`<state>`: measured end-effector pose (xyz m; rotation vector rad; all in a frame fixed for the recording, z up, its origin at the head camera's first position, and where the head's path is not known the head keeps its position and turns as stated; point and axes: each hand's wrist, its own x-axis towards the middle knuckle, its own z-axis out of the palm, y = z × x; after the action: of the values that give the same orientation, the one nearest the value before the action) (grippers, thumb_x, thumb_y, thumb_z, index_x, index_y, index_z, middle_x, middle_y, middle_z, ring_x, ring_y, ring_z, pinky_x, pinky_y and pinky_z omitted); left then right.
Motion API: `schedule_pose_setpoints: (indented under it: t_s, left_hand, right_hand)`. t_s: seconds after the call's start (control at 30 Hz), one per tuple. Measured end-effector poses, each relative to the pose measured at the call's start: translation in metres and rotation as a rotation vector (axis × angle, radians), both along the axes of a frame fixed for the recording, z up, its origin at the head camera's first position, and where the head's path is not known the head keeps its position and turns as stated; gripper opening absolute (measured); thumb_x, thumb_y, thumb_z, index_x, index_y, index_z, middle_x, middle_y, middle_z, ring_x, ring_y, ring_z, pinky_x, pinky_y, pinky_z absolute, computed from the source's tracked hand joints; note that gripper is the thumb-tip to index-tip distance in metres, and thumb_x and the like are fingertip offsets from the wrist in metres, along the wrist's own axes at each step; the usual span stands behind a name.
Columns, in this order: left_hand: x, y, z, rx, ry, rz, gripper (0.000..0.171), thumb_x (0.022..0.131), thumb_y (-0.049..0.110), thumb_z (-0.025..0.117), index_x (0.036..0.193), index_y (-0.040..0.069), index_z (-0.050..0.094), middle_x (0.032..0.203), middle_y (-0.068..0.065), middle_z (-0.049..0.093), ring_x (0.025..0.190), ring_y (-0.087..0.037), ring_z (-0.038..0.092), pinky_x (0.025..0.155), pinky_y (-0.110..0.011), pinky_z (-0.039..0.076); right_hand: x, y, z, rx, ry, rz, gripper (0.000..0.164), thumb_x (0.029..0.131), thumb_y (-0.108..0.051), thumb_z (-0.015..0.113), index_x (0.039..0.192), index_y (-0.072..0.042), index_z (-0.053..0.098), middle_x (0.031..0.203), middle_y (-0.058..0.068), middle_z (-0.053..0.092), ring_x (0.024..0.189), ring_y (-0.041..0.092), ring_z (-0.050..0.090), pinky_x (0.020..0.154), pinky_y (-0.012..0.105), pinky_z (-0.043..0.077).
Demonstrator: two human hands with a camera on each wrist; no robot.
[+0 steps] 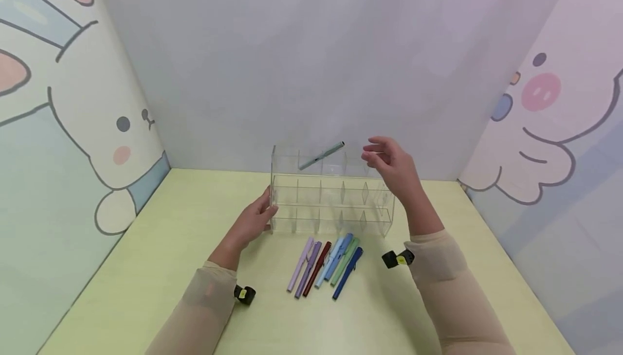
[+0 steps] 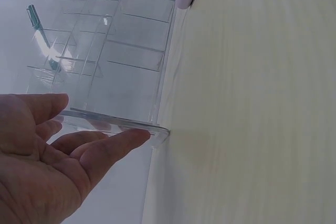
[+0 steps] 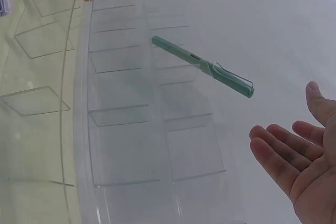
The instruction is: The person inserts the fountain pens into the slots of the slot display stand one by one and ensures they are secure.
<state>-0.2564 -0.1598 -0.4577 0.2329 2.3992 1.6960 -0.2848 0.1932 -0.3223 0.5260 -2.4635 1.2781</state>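
Note:
A clear acrylic pen rack [image 1: 331, 198] with several divided compartments in stepped rows stands on the table. My left hand [image 1: 252, 221] grips its left side panel; in the left wrist view the thumb and fingers of that hand [image 2: 58, 161] lie on either side of the panel's edge. A green pen [image 1: 321, 156] leans slantwise in the top back row, its clip end up and to the right. Beside that end, my right hand [image 1: 391, 165] is raised over the rack's right part. The right wrist view shows its fingers extended, apart from the pen [image 3: 205, 66].
Several capped pens lie side by side before the rack: light purple [image 1: 300, 264], purple [image 1: 309, 269], dark red [image 1: 317, 269], light blue [image 1: 329, 263], blue [image 1: 339, 256], green [image 1: 345, 262] and dark blue [image 1: 348, 273]. A grey wall [image 1: 311, 63] rises behind.

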Motion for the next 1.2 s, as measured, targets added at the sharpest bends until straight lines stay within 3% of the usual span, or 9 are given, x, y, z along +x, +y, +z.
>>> schedule_pose_setpoints:
  t_s: [0.4, 0.67, 0.77, 0.87, 1.03, 1.2]
  left_hand:
    - [-0.002, 0.0, 0.002, 0.019, -0.008, -0.003, 0.066, 0.105, 0.036, 0.046, 0.157, 0.038, 0.006, 0.163, -0.01, 0.02, 0.142, -0.037, 0.034, 0.098, -0.051, 0.051]
    - [0.013, 0.005, 0.033, 0.008, -0.02, -0.009, 0.066, 0.106, 0.025, 0.044, 0.159, 0.025, 0.005, 0.162, -0.015, 0.022, 0.14, -0.041, 0.036, 0.1, -0.053, 0.049]
    - [0.015, 0.006, 0.038, 0.003, -0.021, -0.01, 0.066, 0.106, 0.026, 0.044, 0.16, 0.023, 0.006, 0.161, -0.016, 0.023, 0.139, -0.041, 0.037, 0.101, -0.053, 0.049]
    - [0.012, 0.005, 0.031, 0.004, -0.027, -0.01, 0.066, 0.106, 0.027, 0.044, 0.159, 0.026, 0.005, 0.162, -0.016, 0.022, 0.14, -0.041, 0.037, 0.101, -0.053, 0.049]
    - [0.0, 0.001, 0.01, 0.016, -0.02, -0.006, 0.065, 0.106, 0.027, 0.044, 0.158, 0.034, 0.005, 0.162, -0.013, 0.022, 0.14, -0.041, 0.037, 0.099, -0.053, 0.05]
    - [-0.001, 0.0, 0.001, 0.01, -0.014, -0.003, 0.064, 0.106, 0.031, 0.045, 0.157, 0.04, 0.007, 0.163, -0.011, 0.022, 0.14, -0.039, 0.037, 0.098, -0.052, 0.051]
  right_hand:
    - [0.036, 0.023, -0.039, 0.126, -0.095, 0.03, 0.048, 0.097, -0.047, 0.058, 0.136, -0.02, 0.054, 0.122, 0.003, 0.068, 0.099, 0.021, 0.069, 0.085, 0.047, 0.058]
    - [0.05, 0.03, -0.065, 0.294, -0.265, 0.11, 0.048, 0.091, -0.053, 0.063, 0.128, -0.021, 0.06, 0.119, 0.0, 0.068, 0.102, 0.018, 0.068, 0.085, 0.043, 0.058]
    - [0.051, 0.031, -0.07, 0.343, -0.329, 0.14, 0.043, 0.091, -0.05, 0.066, 0.124, -0.024, 0.061, 0.12, 0.003, 0.067, 0.102, 0.016, 0.067, 0.085, 0.041, 0.057]
    - [0.052, 0.03, -0.074, 0.384, -0.377, 0.159, 0.038, 0.09, -0.045, 0.069, 0.121, -0.024, 0.063, 0.118, 0.002, 0.067, 0.102, 0.015, 0.066, 0.084, 0.039, 0.057]
    - [0.055, 0.027, -0.082, 0.475, -0.431, 0.188, 0.038, 0.09, -0.038, 0.071, 0.12, -0.016, 0.065, 0.115, 0.001, 0.067, 0.1, 0.014, 0.064, 0.082, 0.038, 0.056]
    - [0.055, 0.021, -0.095, 0.578, -0.49, 0.204, 0.036, 0.088, -0.034, 0.074, 0.116, -0.015, 0.067, 0.112, 0.0, 0.068, 0.096, 0.013, 0.062, 0.079, 0.035, 0.055]
